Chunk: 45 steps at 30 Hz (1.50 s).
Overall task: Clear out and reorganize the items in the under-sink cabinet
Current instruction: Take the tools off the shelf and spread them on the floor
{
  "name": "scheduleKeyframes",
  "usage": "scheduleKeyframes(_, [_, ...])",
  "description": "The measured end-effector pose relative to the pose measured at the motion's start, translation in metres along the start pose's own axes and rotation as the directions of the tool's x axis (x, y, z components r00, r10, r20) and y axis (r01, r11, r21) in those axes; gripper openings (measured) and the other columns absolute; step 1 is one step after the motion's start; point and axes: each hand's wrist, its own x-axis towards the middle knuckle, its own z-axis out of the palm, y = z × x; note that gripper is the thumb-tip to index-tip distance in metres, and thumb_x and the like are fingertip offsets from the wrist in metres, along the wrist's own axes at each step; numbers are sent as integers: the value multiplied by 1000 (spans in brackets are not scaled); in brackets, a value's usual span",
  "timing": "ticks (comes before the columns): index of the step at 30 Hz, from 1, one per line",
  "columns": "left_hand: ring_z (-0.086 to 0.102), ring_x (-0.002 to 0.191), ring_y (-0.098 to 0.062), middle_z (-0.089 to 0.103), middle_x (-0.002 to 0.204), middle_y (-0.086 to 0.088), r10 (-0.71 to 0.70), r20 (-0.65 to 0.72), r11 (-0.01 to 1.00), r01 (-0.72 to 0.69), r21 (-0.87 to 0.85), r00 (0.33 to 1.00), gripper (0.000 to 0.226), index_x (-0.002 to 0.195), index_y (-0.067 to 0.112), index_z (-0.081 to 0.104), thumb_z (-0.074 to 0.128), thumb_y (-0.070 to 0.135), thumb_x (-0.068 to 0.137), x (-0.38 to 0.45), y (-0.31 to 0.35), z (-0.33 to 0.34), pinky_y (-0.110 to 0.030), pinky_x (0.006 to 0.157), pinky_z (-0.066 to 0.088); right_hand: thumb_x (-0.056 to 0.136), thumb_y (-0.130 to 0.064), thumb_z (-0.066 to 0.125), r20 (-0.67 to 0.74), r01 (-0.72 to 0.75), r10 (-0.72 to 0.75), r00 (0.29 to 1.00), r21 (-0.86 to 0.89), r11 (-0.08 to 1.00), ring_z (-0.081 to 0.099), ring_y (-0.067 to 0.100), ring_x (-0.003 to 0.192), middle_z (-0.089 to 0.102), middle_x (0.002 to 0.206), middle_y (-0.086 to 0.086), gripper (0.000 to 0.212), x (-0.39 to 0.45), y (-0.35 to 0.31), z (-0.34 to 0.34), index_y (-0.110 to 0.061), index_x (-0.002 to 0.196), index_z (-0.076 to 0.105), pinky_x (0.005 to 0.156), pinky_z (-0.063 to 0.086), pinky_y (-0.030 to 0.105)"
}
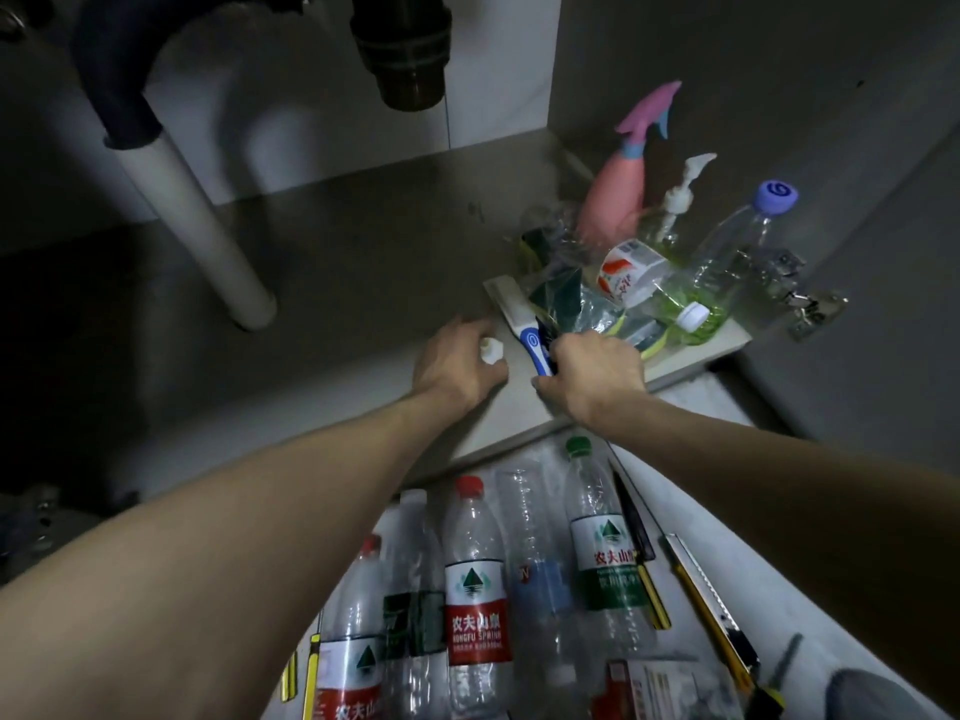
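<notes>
Hands reach into the cabinet (332, 283) from the front, both low over its floor near the right front corner. My left hand (457, 363) lies palm down on the floor with the fingers curled round a small white cap (491, 350), which shows between thumb and fingers. My right hand (597, 376) is just beside it, closed round the lower end of a blue-and-white handle (532, 345); the handle runs up and left to a flat white head (501, 293) resting on the floor. The two hands are near each other but apart. Behind the right hand, in the right rear of the cabinet, stands a crowded group: a pink spray bottle (618, 194) upright, a pump bottle (675, 200) beside it, a clear bottle with a purple cap (776, 197) further right, and a tipped bottle with green liquid (691, 309) lying in front among crumpled clear plastic (561, 236). A white pipe (197, 220) slants down to the floor at the left; a dark drain fitting (405, 49) hangs above. A metal hinge (800, 298) sits on the right wall. Outside the cabinet, below my forearms, water bottles (475, 579) lie side by side in a row, caps toward the cabinet. To their right lie a knife (636, 527) and a yellow cutter (711, 605), each pointing toward the cabinet
</notes>
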Motion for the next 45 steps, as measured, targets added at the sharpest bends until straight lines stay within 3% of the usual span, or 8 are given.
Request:
scheduleKeyframes(6, [63, 101, -27, 66, 109, -2, -64, -54, 994, 59, -89, 996, 32, 106, 27, 71, 74, 33, 74, -22, -15, -26, -28, 81, 47, 72, -44, 74, 62, -173, 164, 985, 216, 961, 65, 25, 70, 64, 71, 4, 32, 2, -14, -7, -15, 73, 60, 65, 55, 34])
scheduleKeyframes(12, [64, 93, -25, 65, 97, -1, -136, -112, 987, 124, -104, 984, 25, 98, 27, 71, 74, 32, 73, -69, -24, -54, -25, 75, 45, 73, -28, 75, 192, -320, 276, 942, 764, 561, 62, 17, 59, 66, 59, -1, 23, -28, -24, -15, -15, 58, 63, 60, 45, 27])
scheduleKeyframes(16, [67, 89, -23, 73, 93, 0, -203, -86, 974, 193, -121, 975, 21, 91, 26, 70, 75, 30, 71, -106, -18, -68, -29, 77, 53, 62, -19, 70, 193, -270, 229, 954, 887, 374, 59, 16, 45, 66, 51, 0, 7, -83, -16, -22, -13, 65, 69, 53, 50, 32])
scheduleKeyframes(21, [63, 80, -19, 70, 84, 4, -248, -30, 957, 240, -162, 968, 20, 86, 28, 67, 78, 31, 69, -167, 6, -66, -23, 68, 42, 61, -34, 70, 297, -288, 93, 950, 726, 625, 70, 18, 53, 70, 57, -3, 19, -173, 17, -13, -19, 70, 62, 58, 62, 39])
scheduleKeyframes(26, [66, 85, -21, 70, 90, 0, -145, 85, 970, 159, -186, 986, 21, 87, 23, 67, 80, 21, 71, -250, 35, -38, -33, 72, 54, 65, -42, 67, 397, -219, 22, 918, 458, 861, 66, 18, 70, 68, 66, -2, 28, -258, 49, 7, -17, 64, 55, 76, 49, 31])
scheduleKeyframes(33, [59, 81, -18, 63, 92, 3, 16, 287, 999, -1, -52, 958, 21, 86, 26, 62, 79, 27, 73, -356, 39, 11, -25, 58, 36, 74, -26, 74, 586, -258, 27, 810, 313, 914, 70, 19, 62, 72, 75, 5, 18, -363, 76, 39, -20, 74, 57, 58, 57, 29])
scheduleKeyframes(37, [60, 89, -22, 62, 99, 0, -20, 398, 1000, 22, -2, 917, 17, 91, 23, 63, 72, 20, 77, -399, 34, 39, -32, 71, 48, 73, -30, 75, 642, -290, 69, 764, 246, 925, 65, 14, 62, 65, 73, -2, 21, -413, 87, 49, -21, 77, 57, 45, 43, 22])
scheduleKeyframes(45, [61, 92, -20, 62, 110, -2, -234, 388, 971, 233, 53, 891, 18, 102, 23, 63, 71, 20, 86, -436, 10, 82, -35, 83, 53, 77, -15, 74, 692, -548, 208, 691, 314, 775, 73, 29, 73, 71, 88, 14, 21, -465, 98, 78, -12, 85, 55, 66, 63, 39])
